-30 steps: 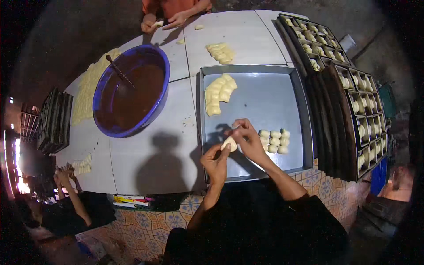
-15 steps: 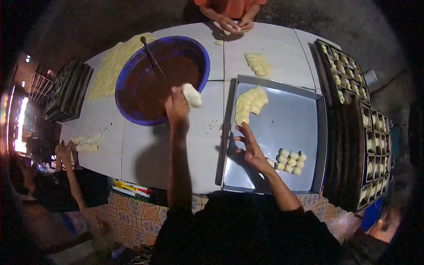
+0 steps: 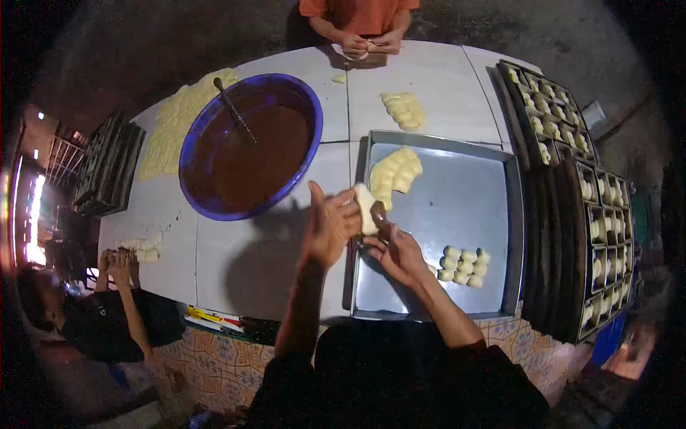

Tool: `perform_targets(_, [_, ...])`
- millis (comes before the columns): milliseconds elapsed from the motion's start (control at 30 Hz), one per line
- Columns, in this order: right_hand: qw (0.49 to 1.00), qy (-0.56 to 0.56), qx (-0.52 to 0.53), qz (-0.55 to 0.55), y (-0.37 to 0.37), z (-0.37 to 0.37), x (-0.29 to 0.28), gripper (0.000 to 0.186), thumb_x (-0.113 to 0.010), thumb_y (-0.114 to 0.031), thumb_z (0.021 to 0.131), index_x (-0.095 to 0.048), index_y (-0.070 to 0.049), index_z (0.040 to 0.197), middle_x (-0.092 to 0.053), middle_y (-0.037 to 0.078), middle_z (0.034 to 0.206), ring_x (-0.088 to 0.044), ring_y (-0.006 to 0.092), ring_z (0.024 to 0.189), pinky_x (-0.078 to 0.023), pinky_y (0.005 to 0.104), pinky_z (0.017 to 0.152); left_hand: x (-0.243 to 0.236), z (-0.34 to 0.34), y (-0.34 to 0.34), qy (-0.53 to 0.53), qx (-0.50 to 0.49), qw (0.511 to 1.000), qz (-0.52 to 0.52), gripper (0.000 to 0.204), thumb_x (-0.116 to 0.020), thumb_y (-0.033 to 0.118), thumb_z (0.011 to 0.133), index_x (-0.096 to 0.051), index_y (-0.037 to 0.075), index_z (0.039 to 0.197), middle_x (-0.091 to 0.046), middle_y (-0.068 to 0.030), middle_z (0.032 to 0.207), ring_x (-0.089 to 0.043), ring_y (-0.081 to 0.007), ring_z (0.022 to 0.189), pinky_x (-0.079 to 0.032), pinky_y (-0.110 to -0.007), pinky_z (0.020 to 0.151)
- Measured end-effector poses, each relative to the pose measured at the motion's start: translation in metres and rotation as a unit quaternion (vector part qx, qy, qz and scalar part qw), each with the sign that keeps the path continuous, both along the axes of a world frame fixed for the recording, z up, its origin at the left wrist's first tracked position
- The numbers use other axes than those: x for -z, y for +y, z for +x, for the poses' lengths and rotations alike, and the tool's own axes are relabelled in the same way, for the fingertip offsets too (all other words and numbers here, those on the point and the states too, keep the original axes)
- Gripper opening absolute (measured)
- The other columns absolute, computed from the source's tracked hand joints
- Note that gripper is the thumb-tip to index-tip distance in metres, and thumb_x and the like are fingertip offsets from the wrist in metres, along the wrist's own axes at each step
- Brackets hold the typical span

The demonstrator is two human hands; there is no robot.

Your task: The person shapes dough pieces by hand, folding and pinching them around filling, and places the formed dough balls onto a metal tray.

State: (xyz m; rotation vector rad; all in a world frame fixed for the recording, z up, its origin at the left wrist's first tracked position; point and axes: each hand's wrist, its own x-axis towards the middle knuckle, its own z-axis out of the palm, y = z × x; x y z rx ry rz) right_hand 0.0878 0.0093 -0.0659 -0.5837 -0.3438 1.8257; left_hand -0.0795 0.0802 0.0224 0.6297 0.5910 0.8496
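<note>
My left hand [image 3: 330, 223] holds a flat pale strip of dough [image 3: 366, 209] over the left rim of a metal tray [image 3: 471, 193]. My right hand [image 3: 395, 250] is just beside it, fingers pinching a small brown lump of filling [image 3: 379, 214] against the dough. On the tray lie a row of plain dough strips [image 3: 394, 171] at the far left and a cluster of small rolled pieces [image 3: 463, 266] near the front. A blue bowl of brown filling [image 3: 246, 150] with a spoon [image 3: 234, 113] stands to the left.
Dark baking moulds with dough pieces [image 3: 582, 207] line the right. A person in orange [image 3: 361, 25] works dough at the far edge. Another person [image 3: 107, 307] sits front left beside dough pieces [image 3: 143, 250]. More dough [image 3: 402, 109] lies on the white table, and flattened dough [image 3: 175, 121] sits behind the bowl.
My left hand came back from the blue bowl with the dough piece to the tray's left rim. My right hand rose from the tray to meet it.
</note>
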Motion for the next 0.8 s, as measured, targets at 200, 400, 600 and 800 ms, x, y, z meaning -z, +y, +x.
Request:
perform_targets(200, [0.852,-0.489,0.124,0.142,-0.026,0.004,-0.027,0.037,-0.064,-0.009,0.085,-0.057,-0.001,0.12,-0.055,0.01,0.111,-0.052,0.0171,0.094,-0.044,0.0256,0.08,0.031,0.048,-0.083,0.075,-0.208,0.971,-0.088,0.05,-0.042,0.033,0.098,-0.041,-0.006,0.129,-0.055,-0.019,0.118,-0.059,-0.0273,0.104,-0.049,-0.039,0.089])
perform_targets(400, [0.646,-0.658,0.067,0.38,-0.053,0.046,-0.04,0.031,-0.064,-0.004,0.083,-0.061,-0.002,0.113,-0.051,0.011,0.112,-0.048,0.0245,0.105,-0.042,0.0327,0.086,0.038,0.054,-0.114,0.345,-0.086,0.92,0.167,0.032,-0.054,-0.004,0.09,-0.051,-0.011,0.121,-0.057,-0.0135,0.106,-0.064,-0.019,0.085,-0.053,-0.028,0.077])
perform_targets(600, [0.743,-0.579,0.073,0.327,-0.077,0.058,-0.045,0.018,-0.063,-0.005,0.082,-0.064,0.002,0.099,-0.057,0.013,0.106,-0.059,0.0264,0.098,-0.048,0.0324,0.081,0.064,0.067,-0.136,0.307,-0.066,0.945,0.095,0.023,-0.06,0.014,0.092,-0.058,-0.007,0.1,-0.058,-0.0086,0.087,-0.059,-0.0133,0.07,-0.055,-0.025,0.072])
perform_targets(800, [0.756,-0.608,0.054,0.234,-0.092,0.071,-0.018,0.024,-0.061,-0.013,0.086,-0.061,-0.001,0.108,-0.062,0.011,0.095,-0.062,0.0265,0.084,-0.049,0.0334,0.07,0.08,0.091,-0.144,0.303,-0.139,0.943,0.019,0.022,-0.068,0.016,0.086,-0.06,-0.003,0.095,-0.061,-0.0049,0.088,-0.057,-0.0085,0.078,-0.049,-0.021,0.064])
